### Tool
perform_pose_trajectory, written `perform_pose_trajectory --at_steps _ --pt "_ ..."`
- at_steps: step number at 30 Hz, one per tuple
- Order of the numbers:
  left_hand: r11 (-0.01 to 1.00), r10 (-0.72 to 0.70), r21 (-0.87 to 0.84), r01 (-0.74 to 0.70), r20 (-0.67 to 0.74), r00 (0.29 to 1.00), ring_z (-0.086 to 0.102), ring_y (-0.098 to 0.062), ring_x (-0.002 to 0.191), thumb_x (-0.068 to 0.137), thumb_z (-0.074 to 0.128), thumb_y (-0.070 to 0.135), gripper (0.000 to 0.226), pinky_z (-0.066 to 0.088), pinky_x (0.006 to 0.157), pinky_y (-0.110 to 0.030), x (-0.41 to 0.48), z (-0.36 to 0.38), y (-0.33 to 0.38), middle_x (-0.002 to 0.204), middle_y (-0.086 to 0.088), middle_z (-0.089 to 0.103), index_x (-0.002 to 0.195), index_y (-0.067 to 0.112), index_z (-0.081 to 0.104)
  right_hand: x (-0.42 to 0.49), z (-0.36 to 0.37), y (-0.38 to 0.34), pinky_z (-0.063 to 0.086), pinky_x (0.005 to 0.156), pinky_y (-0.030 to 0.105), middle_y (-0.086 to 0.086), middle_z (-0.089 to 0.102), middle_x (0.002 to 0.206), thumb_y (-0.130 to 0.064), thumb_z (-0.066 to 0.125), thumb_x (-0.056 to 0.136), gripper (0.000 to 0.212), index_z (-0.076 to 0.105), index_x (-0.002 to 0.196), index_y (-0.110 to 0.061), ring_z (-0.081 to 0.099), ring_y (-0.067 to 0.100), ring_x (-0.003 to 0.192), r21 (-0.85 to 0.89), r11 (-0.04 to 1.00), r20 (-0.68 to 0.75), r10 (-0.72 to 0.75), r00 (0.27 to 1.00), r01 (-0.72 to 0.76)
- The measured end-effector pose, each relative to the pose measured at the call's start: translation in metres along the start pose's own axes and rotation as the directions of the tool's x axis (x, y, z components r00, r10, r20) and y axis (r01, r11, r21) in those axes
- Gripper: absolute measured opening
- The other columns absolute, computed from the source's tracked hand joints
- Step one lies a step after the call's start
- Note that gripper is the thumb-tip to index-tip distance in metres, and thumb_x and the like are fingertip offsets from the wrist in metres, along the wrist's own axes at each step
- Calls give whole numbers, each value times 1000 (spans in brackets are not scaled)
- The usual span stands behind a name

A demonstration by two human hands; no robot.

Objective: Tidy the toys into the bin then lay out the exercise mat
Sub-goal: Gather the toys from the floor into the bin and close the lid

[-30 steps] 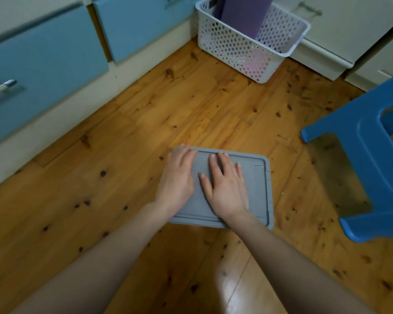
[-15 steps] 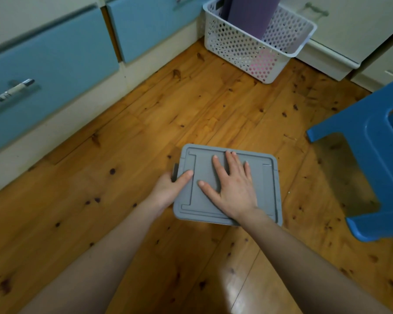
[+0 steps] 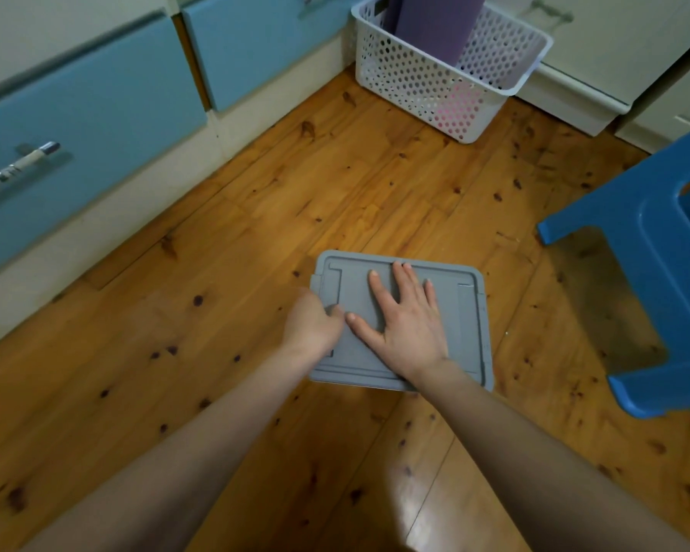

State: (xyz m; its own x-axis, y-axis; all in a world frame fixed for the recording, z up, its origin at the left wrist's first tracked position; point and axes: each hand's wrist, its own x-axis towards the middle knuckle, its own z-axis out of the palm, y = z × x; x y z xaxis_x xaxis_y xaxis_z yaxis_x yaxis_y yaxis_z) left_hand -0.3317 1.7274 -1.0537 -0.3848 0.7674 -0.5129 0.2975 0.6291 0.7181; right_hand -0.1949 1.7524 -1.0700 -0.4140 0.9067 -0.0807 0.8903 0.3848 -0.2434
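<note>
Nearest on my feed, two bare forearms reach forward over the knotty pine plank floor [image 3: 216, 241] to the grey rectangular plastic bin [image 3: 469, 324], which sits on the boards in the middle of the view with its lid on. The right hand [image 3: 405, 326] lies flat on the lid, palm down, fingers straight and spread. The left hand [image 3: 311, 326] is at the bin's left edge, fingers curled over the rim and thumb on top, gripping it; I cannot tell what is under those fingers. Right of the bin and apart from it stands a blue moulded plastic stool [image 3: 654, 253]. Further off, against the cream cabinets [image 3: 614, 45], is a white perforated plastic basket [image 3: 407, 77] with the rolled purple exercise mat [image 3: 435, 25] standing upright in it and something pink showing through the holes. Along the left run light blue drawer fronts [image 3: 88, 113]
</note>
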Motion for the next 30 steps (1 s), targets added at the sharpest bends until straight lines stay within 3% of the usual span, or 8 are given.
perform_pose_trajectory --at_steps 5,9,11,14,18,21,25,30 --pt "981 44 191 -33 -54 998 41 -35 126 89 47 43 70 35 100 -37 -6 9 4 138 -23 39 134 -7 26 -1 2 1 -3 116 42 15 11 156 -60 29 89 70 21 147 -23 2 25 146 -4 1000 9 -13 1000 13" --pt "940 74 335 -65 -13 997 17 -37 139 91 42 44 81 22 113 -45 -12 8 7 150 -29 11 142 -7 5 0 1 1 -3 116 38 12 17 156 -44 31 96 54 29 145 -21 7 22 146 88 996 -36 -2 999 5" --pt "843 262 486 -230 1 965 4 -34 143 94 36 37 71 12 114 -49 -17 15 11 153 -25 3 144 -1 4 1 -1 3 2 116 34 9 28 153 -29 36 97 45 39 140 -16 16 19 144 257 966 -90 41 995 -17" --pt "673 496 508 -537 230 838 -2 -25 144 98 26 21 55 4 116 -41 -18 31 24 156 -15 1 146 5 3 3 -8 3 21 111 29 14 50 137 -8 38 93 39 50 130 -4 41 25 132 552 831 -132 167 977 -68" --pt "540 476 542 -644 434 765 -1 -22 145 98 23 20 55 2 117 -35 -12 43 20 156 -13 2 145 5 -3 1 -20 5 33 97 17 19 60 121 7 38 91 34 55 120 4 53 29 116 735 663 -139 355 924 -144" --pt "372 497 649 -664 465 733 -9 -26 144 98 21 32 56 -3 116 -39 -14 47 8 156 -15 -5 147 15 -1 1 -27 15 29 96 11 18 57 125 6 37 91 33 56 119 3 50 26 120 714 672 -91 364 927 -194" --pt "352 535 678 -646 421 733 -2 -32 144 97 23 33 52 2 116 -45 -20 55 12 154 -21 3 146 21 12 -11 -20 33 25 107 21 23 51 132 2 44 91 28 59 115 8 44 30 127 536 833 -84 213 973 -136" --pt "436 620 649 -624 286 731 2 -30 144 94 30 22 42 -1 116 -45 -24 70 27 153 -22 13 134 11 34 -15 -17 40 29 106 17 19 55 127 8 45 88 33 56 120 4 50 27 122 596 792 -150 267 952 -128"
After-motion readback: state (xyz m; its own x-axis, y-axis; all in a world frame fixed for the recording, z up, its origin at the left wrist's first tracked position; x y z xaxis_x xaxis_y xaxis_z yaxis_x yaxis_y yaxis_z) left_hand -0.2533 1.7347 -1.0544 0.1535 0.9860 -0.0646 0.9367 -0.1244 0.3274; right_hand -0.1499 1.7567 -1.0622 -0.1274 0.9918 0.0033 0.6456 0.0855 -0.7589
